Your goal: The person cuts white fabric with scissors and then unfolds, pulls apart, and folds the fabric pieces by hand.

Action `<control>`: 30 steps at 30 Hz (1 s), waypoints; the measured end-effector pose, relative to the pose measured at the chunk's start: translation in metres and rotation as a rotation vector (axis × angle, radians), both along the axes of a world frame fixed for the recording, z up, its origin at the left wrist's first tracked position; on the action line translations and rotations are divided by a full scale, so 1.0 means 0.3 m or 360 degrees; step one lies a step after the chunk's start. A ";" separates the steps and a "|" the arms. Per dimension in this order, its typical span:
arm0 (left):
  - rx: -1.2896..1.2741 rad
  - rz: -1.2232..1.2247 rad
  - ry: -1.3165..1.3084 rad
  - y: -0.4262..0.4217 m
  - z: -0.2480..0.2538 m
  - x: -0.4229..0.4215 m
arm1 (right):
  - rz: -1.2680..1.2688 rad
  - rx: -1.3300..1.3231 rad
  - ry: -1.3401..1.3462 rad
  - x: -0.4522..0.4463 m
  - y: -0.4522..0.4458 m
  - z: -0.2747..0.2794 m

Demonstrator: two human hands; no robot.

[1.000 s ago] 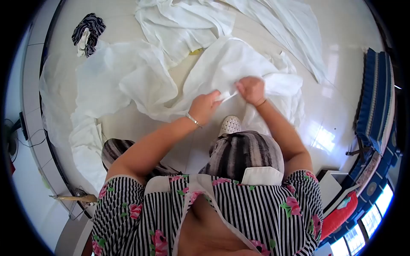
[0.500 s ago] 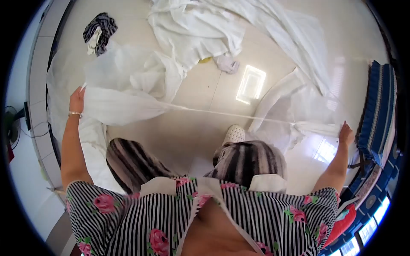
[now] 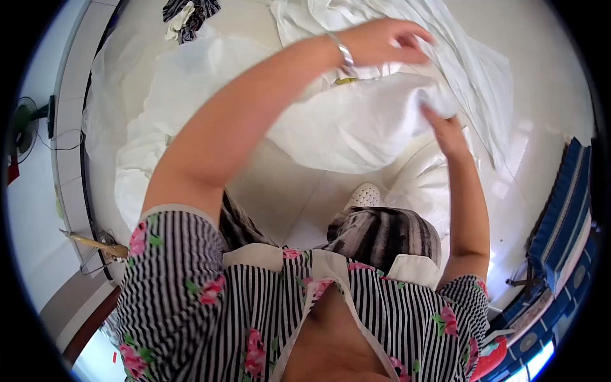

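A sheer white cloth [image 3: 344, 127] spreads bunched across the middle of the view, above the floor. My right hand [image 3: 449, 130] grips its right end, with the thumb against the fabric; the hand is a little blurred. My left hand [image 3: 385, 43] reaches across to the right, above and left of my right hand. Its fingers are bent but apart, and no fabric shows between them. A bracelet circles the left wrist. More sheer white fabric [image 3: 191, 83] trails to the left, and another white length [image 3: 420, 172] lies near my right knee.
A long white cloth [image 3: 471, 89] lies on the tiled floor [image 3: 280, 191] at the upper right. A dark patterned cloth [image 3: 194, 16] lies at the top left. Blue striped fabric [image 3: 560, 210] stands at the right edge, and a fan [image 3: 27, 127] at the far left.
My hands were wide apart, stretching the white cloth between them. Now the left has swung across to the right and the right has come inward; the cloth hangs slack and bunched.
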State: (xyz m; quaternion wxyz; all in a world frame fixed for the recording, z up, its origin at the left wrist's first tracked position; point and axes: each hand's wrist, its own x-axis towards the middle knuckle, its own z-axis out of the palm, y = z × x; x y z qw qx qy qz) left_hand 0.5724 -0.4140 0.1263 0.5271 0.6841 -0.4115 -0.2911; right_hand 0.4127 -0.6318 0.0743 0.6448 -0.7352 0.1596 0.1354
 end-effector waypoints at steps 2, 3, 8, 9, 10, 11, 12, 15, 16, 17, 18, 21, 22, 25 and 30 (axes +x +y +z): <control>0.0164 0.0109 0.0059 0.117 -0.068 0.075 | -0.0119 0.0100 -0.0055 -0.083 -0.151 0.044; 0.0368 0.0142 0.0003 0.199 -0.158 0.082 | -0.0342 0.0128 -0.0038 -0.142 -0.245 0.034; 0.0877 -0.0043 -0.0402 0.412 -0.467 -0.125 | -0.0813 -0.0395 0.0285 -0.370 -0.650 -0.002; 0.0808 0.0006 -0.0604 0.411 -0.493 -0.184 | -0.0922 -0.0573 0.0386 -0.408 -0.717 -0.035; 0.0735 0.0055 -0.0809 0.401 -0.503 -0.240 | -0.0841 -0.1176 0.0390 -0.448 -0.764 -0.079; 0.0743 0.0049 -0.0877 0.387 -0.501 -0.290 | -0.0734 -0.1775 0.0384 -0.476 -0.804 -0.128; 0.0752 0.0048 -0.0946 0.369 -0.491 -0.343 | -0.0596 -0.2368 0.0375 -0.483 -0.836 -0.147; 0.0807 -0.0013 -0.1030 0.303 -0.500 -0.464 | -0.0559 -0.2166 -0.0191 -0.262 -0.521 -0.097; 0.0850 -0.0033 -0.1101 0.273 -0.504 -0.493 | -0.0386 -0.1826 -0.0331 -0.205 -0.447 -0.157; 0.0898 -0.0050 -0.1169 0.250 -0.506 -0.514 | -0.0079 -0.1487 -0.0495 -0.147 -0.354 -0.225; 0.0884 -0.0023 -0.1308 0.234 -0.508 -0.519 | 0.0160 -0.1306 -0.0437 -0.083 -0.208 -0.211; 0.0711 0.0184 -0.1452 0.223 -0.603 -0.487 | 0.0627 -0.0978 -0.0460 -0.019 0.010 -0.348; 0.0802 0.0157 -0.1286 0.220 -0.592 -0.475 | 0.0726 -0.0922 -0.0275 0.000 0.048 -0.350; 0.0894 0.0241 -0.0901 0.213 -0.548 -0.452 | 0.0807 -0.0750 0.0037 0.035 0.113 -0.339; 0.0395 0.1006 -0.0479 0.143 -0.542 -0.467 | 0.0201 -0.1059 -0.0202 0.021 0.187 -0.284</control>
